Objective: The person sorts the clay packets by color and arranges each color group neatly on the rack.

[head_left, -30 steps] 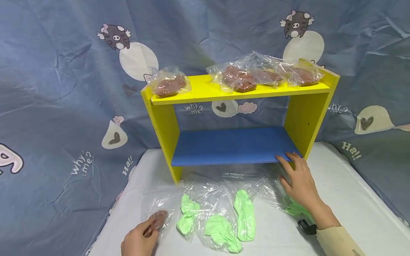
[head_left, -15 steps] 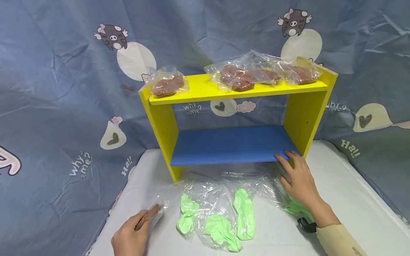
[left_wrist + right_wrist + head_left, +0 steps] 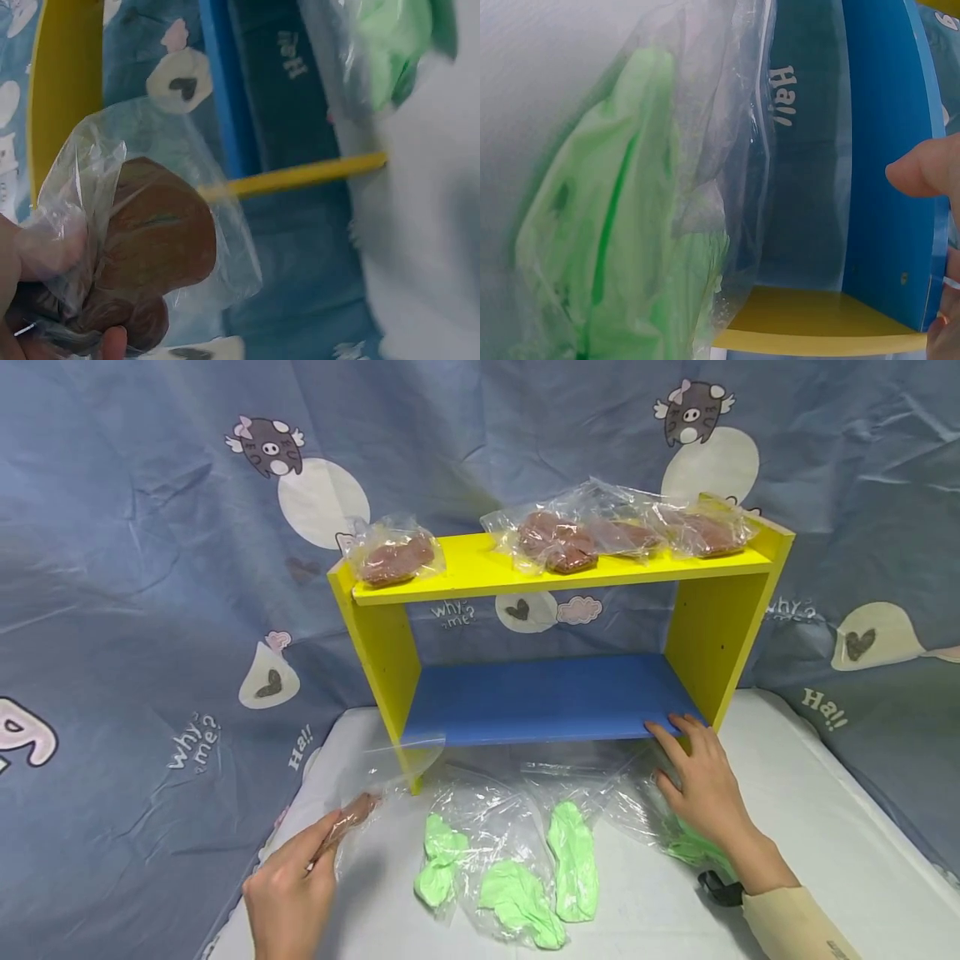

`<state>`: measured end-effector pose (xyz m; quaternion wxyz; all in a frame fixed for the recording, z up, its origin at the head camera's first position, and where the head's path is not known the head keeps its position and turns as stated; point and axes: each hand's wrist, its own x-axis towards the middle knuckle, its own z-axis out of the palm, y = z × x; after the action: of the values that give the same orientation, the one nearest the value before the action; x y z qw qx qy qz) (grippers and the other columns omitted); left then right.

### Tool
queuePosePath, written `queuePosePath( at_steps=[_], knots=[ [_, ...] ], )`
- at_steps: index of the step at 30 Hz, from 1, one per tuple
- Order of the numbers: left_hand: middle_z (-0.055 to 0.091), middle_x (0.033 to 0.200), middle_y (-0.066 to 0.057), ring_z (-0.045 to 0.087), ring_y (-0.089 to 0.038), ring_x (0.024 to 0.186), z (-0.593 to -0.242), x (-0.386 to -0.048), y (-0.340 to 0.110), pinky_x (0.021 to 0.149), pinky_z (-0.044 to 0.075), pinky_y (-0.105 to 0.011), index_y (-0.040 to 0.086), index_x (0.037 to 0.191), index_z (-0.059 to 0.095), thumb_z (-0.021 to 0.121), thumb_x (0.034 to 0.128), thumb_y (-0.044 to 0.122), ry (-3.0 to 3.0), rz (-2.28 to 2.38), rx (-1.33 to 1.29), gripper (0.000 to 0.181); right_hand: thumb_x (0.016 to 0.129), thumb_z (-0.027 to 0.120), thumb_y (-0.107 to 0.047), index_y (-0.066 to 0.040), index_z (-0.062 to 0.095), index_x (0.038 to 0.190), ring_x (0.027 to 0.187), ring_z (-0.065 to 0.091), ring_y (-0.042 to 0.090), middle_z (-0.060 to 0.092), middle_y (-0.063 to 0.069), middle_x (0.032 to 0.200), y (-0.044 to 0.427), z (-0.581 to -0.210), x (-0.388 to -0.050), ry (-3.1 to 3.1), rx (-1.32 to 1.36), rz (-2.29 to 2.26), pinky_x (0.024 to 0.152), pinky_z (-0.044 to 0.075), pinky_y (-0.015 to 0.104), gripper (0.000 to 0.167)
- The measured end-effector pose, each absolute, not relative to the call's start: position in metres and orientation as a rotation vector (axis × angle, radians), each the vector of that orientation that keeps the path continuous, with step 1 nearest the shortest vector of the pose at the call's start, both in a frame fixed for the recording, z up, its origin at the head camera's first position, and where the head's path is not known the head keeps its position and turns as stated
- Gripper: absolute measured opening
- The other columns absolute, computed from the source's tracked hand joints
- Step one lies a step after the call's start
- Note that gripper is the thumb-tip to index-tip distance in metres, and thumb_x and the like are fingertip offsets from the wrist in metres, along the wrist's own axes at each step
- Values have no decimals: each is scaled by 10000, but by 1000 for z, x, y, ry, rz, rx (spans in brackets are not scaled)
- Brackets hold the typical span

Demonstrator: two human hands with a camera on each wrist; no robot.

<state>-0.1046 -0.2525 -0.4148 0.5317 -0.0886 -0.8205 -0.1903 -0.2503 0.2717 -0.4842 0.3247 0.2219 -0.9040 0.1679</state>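
My left hand grips a clear plastic bag holding a brown lump, raised above the table's left side. In the left wrist view the lump looks smooth and rounded, and the thumb and fingers pinch the bag at its lower left; the bag's free part spreads upward. My right hand rests its fingertips on the front edge of the blue shelf board, near the right side panel, with the thumb lower down. Below that hand lies a bag with a light green item, partly hidden by the hand in the head view.
Several bagged brown lumps lie on the yellow top board of the shelf unit. On the white table in front lie more clear bags with light green crumpled items. A patterned blue cloth hangs behind.
My left hand has lifted the bagged brown lump off the table and moved leftward, tilting the bag up toward the shelf's left panel. The right hand stays at the blue board.
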Motion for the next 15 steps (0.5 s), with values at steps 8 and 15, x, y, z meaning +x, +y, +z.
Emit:
queuePosePath(
  at_steps=[8, 15],
  knots=[
    [764, 876, -105, 705, -366, 694, -368, -110, -254, 912, 392, -37, 77, 970, 821, 714, 731, -120, -1781, -422, -246, 328, 835, 730, -194, -181, 471, 1514, 1431, 267, 451, 359, 234, 1534, 273, -484, -249, -2377, 578, 443, 1153, 199, 607, 727],
    [755, 817, -129, 725, -339, 731, -309, -106, -246, 903, 468, -103, 84, 895, 832, 743, 820, -43, -1543, -422, -149, 172, 833, 730, -183, -178, 470, 1514, 1432, 263, 456, 356, 240, 1534, 272, -484, -250, -2372, 579, 454, 1174, 165, 592, 729]
  ],
)
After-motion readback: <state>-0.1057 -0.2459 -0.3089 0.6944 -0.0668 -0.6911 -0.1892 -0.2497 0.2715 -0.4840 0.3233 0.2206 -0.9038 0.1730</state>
